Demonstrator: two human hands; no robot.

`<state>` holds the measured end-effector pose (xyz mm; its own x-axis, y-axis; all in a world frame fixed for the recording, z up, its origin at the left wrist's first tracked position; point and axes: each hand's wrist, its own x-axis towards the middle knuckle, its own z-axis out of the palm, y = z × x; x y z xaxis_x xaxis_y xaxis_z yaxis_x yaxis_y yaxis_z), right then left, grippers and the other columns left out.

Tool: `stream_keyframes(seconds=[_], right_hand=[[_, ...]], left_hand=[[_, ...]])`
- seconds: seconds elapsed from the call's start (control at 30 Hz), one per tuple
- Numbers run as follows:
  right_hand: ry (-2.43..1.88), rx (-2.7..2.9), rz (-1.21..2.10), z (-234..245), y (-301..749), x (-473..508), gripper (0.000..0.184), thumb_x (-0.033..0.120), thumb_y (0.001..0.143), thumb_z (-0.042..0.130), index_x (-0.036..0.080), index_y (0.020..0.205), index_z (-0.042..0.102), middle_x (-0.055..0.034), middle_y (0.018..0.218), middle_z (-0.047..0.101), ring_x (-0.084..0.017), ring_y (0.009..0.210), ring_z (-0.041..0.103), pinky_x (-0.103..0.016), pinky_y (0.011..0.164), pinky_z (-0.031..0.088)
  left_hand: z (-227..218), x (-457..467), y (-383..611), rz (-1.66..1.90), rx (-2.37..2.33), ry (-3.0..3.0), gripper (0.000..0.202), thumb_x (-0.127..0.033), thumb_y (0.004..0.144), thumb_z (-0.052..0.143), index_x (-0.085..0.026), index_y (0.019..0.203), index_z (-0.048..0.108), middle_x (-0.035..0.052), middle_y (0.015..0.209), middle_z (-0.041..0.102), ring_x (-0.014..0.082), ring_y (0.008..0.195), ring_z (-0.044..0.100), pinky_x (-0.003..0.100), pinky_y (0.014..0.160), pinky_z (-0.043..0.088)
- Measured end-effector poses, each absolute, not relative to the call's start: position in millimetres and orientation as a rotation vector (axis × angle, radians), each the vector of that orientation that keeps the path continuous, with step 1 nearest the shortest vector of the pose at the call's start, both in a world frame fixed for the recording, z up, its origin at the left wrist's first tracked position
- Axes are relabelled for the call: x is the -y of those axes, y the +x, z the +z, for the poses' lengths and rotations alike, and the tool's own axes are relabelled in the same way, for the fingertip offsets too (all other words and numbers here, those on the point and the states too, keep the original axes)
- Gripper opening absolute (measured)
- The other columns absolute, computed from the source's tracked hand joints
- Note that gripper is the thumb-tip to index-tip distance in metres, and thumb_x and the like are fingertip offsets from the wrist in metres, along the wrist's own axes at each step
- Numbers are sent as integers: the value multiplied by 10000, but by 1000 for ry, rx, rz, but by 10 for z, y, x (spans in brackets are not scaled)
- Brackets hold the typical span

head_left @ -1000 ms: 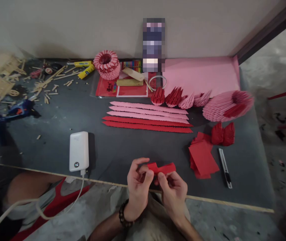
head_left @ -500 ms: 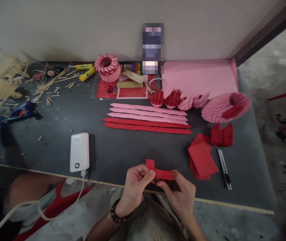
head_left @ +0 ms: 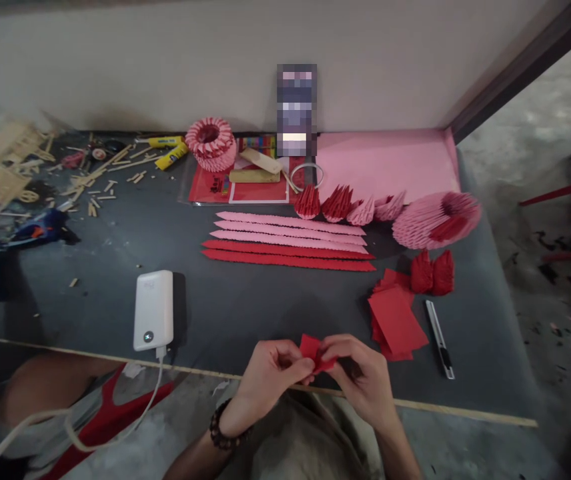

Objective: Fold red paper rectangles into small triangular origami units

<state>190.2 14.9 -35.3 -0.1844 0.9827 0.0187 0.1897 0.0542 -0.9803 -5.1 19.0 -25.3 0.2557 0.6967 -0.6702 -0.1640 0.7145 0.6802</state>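
A small folded piece of red paper is pinched between my two hands just above the table's front edge. My left hand, with a beaded bracelet at the wrist, grips its left part between thumb and fingers. My right hand closes on the right part, its fingertips covering some of the paper. To the right lies a loose stack of red paper rectangles. Beside the stack is a box cutter, and behind it stand two red folded-paper bundles.
Red and pink zigzag paper strips lie mid-table. Behind them are folded-paper clusters, a pink paper piece and a round paper basket. A white power bank with its cable, a glue gun and wooden sticks lie left.
The red paper's strip, earlier stretched out to the right, is now folded in closer. My right hand has moved left, nearer my left hand. The whole view has shifted slightly.
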Motion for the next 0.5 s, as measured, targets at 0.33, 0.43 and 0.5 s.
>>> stream_keyframes(seconds=[0.33, 0.43, 0.5], right_hand=[[-1468, 1129, 1432, -330, 1762, -86, 92, 320, 853, 753, 248, 909, 757, 0, 785, 782, -141, 675, 729, -219, 634, 597], [-1508, 1104, 1362, -317, 1728, -77, 82, 320, 843, 761, 252, 888, 774, 7, 762, 785, -144, 652, 731, -220, 624, 605], [-1544, 1049, 1320, -326, 1693, -61, 88, 329, 835, 768, 247, 866, 775, 5, 747, 784, -145, 642, 730, -221, 622, 608]], left_hand=[[-248, -207, -109, 622, -1208, 751, 292, -395, 810, 791, -150, 682, 698, 46, 675, 729, 171, 659, 673, 264, 667, 531], [-216, -208, -85, 620, -1279, 832, 280, -379, 835, 760, -151, 687, 694, 51, 684, 736, 176, 663, 671, 260, 651, 517], [-180, -208, -69, 611, -1341, 942, 266, -370, 859, 731, -156, 702, 705, 45, 693, 739, 174, 665, 667, 252, 643, 504]])
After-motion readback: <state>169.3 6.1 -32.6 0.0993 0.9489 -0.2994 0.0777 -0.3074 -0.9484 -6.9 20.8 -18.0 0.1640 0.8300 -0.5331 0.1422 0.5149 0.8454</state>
